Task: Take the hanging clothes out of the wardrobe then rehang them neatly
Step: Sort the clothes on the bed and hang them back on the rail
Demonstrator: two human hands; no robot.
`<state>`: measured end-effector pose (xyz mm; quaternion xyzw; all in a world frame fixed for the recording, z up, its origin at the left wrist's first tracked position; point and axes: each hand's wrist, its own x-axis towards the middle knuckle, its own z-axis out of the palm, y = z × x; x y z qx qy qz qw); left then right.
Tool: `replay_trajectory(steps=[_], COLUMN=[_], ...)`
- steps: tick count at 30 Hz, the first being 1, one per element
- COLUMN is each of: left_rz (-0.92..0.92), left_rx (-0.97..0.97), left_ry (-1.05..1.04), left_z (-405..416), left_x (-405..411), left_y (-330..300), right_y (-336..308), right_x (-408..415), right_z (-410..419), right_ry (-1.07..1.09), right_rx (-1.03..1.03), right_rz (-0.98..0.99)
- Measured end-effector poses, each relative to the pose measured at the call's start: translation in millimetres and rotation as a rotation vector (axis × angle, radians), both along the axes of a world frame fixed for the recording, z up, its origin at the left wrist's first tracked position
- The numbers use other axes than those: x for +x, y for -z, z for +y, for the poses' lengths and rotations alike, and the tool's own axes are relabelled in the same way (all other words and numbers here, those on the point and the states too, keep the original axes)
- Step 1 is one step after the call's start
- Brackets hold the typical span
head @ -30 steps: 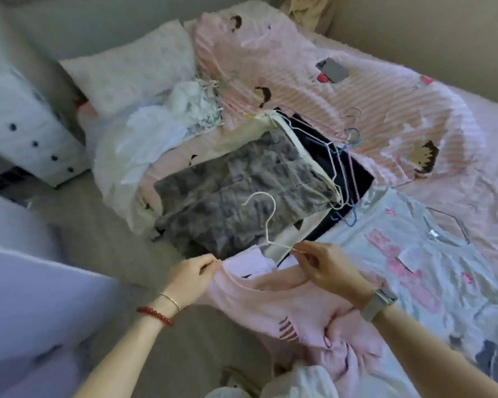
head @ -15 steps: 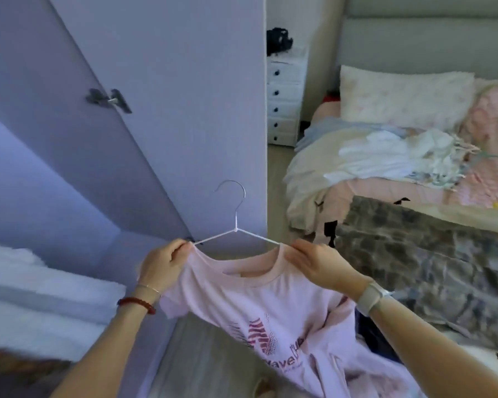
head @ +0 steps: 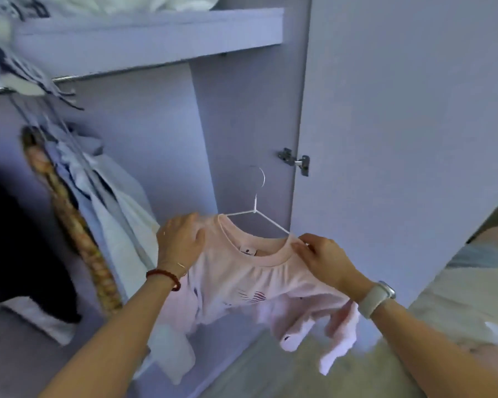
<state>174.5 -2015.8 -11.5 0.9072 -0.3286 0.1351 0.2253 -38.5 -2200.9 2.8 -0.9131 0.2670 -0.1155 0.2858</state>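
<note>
Rehanging step, mid-carry. Pink T-shirt [head: 250,280] already threaded on a white wire hanger [head: 256,209], held up in front of the open wardrobe, level with the door hinge [head: 295,162] and well below the rail [head: 69,79]. Left hand [head: 181,242] clamped over one shoulder of shirt and hanger; right hand [head: 325,258] pinching the other shoulder near the collar. Hook free, pointing up. Other garments [head: 98,202] already hanging at the left, somewhat blurred, so spacing hard to judge. Next, probably: raise the hanger, shift one grip to the neck of the hook, catch it over the rail just beside the hung clothes, then smooth the bunched hem.
</note>
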Motion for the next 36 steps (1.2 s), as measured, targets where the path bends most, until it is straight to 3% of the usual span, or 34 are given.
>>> replay_trajectory(steps=[4,8,15,27,36], left_rz=[-0.332,-0.461,-0.315,-0.290,-0.250], left_rx=[-0.031,0.158,0.227,-0.072,-0.160], left_ry=[-0.228,-0.427,-0.412,-0.176,-0.143], left_z=[22,48,80,118,114], left_x=[46,87,116,140,137], left_y=[-25,-55,-53,-31,-28], right_y=[-28,-45,-71,-80,-98], right_x=[82,157,261,353,387], right_z=[-7,3,57,140,163], right_ry=[-0.096,-0.169,-0.319,-0.305,-0.402], right_rx=[-0.009,0.033,0.041,0.061,0.288], right_rz=[-0.049,-0.105,-0.247,-0.461,-0.236])
